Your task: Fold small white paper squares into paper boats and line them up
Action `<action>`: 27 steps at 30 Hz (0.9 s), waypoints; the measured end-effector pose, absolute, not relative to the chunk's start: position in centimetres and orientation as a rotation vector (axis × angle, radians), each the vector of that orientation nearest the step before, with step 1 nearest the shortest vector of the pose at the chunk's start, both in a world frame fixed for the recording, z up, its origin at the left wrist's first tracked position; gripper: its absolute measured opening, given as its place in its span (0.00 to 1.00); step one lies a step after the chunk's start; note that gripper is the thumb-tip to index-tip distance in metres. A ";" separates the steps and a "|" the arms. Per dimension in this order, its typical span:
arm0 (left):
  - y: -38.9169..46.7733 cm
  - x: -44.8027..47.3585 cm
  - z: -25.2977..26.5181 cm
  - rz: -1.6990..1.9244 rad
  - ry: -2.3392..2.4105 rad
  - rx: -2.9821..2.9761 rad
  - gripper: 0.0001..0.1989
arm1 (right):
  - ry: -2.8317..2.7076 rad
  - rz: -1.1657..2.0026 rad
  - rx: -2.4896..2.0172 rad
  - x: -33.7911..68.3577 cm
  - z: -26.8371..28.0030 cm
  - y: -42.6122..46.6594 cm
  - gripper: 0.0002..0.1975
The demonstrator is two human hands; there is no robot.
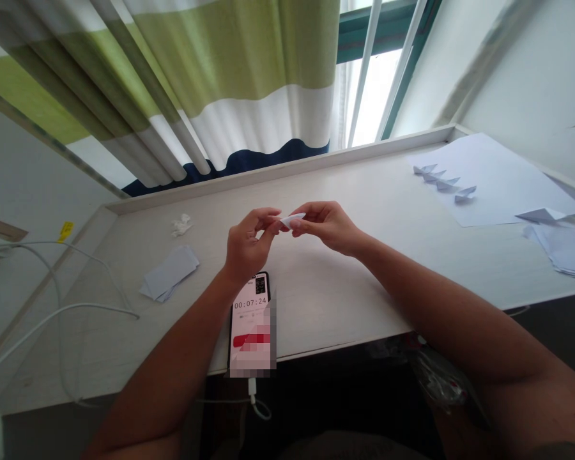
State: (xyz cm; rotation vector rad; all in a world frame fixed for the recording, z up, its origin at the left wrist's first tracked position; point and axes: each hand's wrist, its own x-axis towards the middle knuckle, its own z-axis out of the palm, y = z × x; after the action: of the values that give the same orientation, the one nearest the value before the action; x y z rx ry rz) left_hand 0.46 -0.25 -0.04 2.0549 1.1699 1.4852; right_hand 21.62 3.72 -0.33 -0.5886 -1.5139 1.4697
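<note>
Between my two hands is a small piece of folded white paper [292, 220], held above the middle of the desk. My left hand [250, 241] pinches its left end with thumb and fingers. On the other side, my right hand [329, 225] grips it between thumb and forefinger, and the paper's pointed tip shows near the fingers. Its lower side is partly covered by my fingertips. Below my left wrist lies a phone [250, 326] whose screen reads 00:07:24.
Several small folded paper boats [464, 195] stand in a row on a large white sheet [503, 179] at the right. A paper stack [565, 249] lies near the right edge. Paper slips [170, 273] and a crumpled paper [181, 224] lie at left, near white cables [57, 313].
</note>
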 end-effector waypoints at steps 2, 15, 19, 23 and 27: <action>-0.2 0.5 -0.2 1.457 1.129 1.996 0.14 | -1.505 1.470 -0.589 21.6 -0.4 3.8 0.21; 0.1 0.6 0.8 1.337 1.101 1.715 0.21 | -1.539 1.580 -0.550 21.9 -0.6 4.1 0.19; -0.1 0.6 0.7 1.362 1.112 1.760 0.20 | -1.553 1.543 -0.583 21.8 -0.7 4.0 0.20; -0.2 0.9 0.4 1.371 1.121 1.757 0.20 | -1.553 1.468 -0.626 21.6 -0.9 4.0 0.20; -0.2 1.0 0.6 1.362 1.100 1.667 0.21 | -1.531 1.421 -0.662 21.6 -1.0 4.1 0.21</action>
State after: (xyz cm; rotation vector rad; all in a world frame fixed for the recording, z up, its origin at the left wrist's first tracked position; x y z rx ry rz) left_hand 1.03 -0.17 0.56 1.6673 1.0996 1.3619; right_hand 21.64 4.12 -1.03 -0.6622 -1.5313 1.4208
